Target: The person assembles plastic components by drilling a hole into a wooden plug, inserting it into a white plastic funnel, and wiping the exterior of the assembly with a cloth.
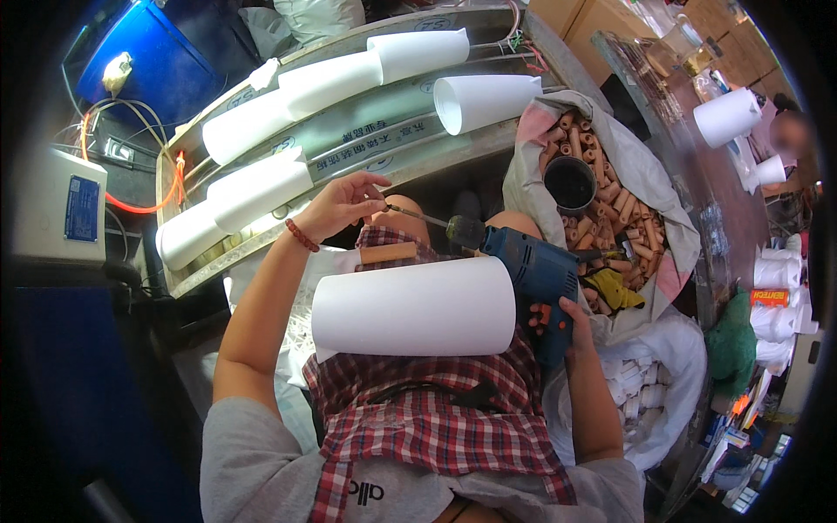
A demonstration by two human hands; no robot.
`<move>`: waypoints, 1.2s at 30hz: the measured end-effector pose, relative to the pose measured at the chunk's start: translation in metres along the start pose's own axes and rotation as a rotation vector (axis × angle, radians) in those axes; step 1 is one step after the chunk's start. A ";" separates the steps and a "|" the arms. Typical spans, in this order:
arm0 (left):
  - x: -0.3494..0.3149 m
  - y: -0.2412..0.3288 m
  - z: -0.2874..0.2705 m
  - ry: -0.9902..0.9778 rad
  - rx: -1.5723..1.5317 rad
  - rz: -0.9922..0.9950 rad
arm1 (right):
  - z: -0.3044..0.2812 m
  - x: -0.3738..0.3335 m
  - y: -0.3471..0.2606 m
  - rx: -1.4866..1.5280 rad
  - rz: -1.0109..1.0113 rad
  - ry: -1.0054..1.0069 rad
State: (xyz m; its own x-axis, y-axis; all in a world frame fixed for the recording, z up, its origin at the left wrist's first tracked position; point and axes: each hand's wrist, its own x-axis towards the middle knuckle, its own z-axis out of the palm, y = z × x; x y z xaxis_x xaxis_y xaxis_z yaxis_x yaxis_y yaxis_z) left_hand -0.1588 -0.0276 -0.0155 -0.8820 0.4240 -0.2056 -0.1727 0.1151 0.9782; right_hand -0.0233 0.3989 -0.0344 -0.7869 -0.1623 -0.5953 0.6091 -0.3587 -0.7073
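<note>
My right hand is wrapped round the grip of a blue power drill, held over my right thigh. From its dark chuck a long thin bit points left. My left hand pinches at the bit's far end, where a small dark piece shows; its kind is too small to tell. Across my lap lies a white tapered tube, just below the drill and apart from both hands. A short tan rod sticks out beyond it, near my left wrist.
In front stands a metal-edged trough bearing several white tubes. To the right, a sack holds many tan short tubes and a black cup. A white bag of pale pieces sits nearer. A blue bin stands far left.
</note>
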 end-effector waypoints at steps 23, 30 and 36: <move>-0.106 0.013 -0.016 0.011 0.553 -0.260 | -0.020 0.008 -0.014 -0.008 0.076 -0.108; -0.098 0.014 -0.019 -0.036 0.524 -0.234 | -0.019 0.013 -0.017 -0.003 0.080 -0.157; -0.085 0.015 -0.017 -0.092 0.548 -0.150 | -0.015 0.010 -0.019 -0.010 0.053 -0.165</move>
State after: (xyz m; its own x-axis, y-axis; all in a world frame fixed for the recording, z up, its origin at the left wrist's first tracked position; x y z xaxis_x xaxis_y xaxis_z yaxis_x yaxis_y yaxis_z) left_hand -0.0934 -0.0773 0.0169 -0.8195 0.4406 -0.3664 -0.0190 0.6181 0.7859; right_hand -0.0411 0.4180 -0.0331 -0.7589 -0.3299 -0.5614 0.6502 -0.3367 -0.6811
